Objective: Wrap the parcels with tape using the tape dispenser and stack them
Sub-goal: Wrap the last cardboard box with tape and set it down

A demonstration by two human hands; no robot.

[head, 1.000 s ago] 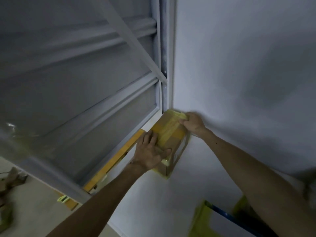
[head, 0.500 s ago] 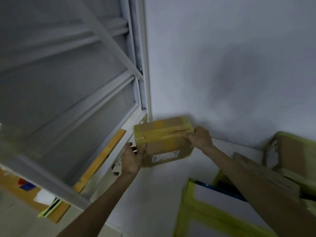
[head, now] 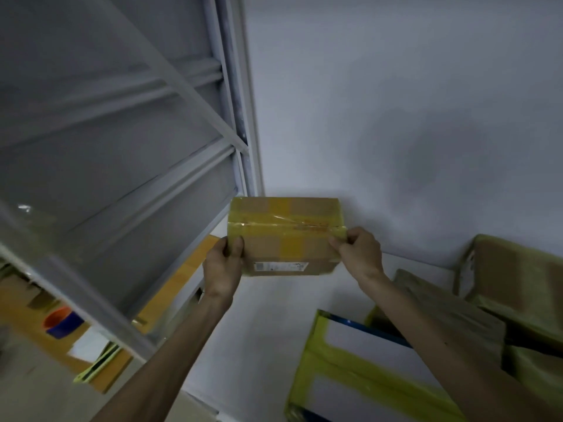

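Two hands hold the yellow-taped brown cardboard parcel (head: 286, 236), left hand (head: 224, 263) gripping, right hand (head: 358, 252) pinching its ends (long axis between them), near the back corner of the white shelf (head: 274, 315).

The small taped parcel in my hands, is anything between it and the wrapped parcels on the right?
Nothing visible blocks it. The parcel is held by the left hand and right hand; the white surface between it and the wrapped parcels shows bare, crossed only by your own right forearm.
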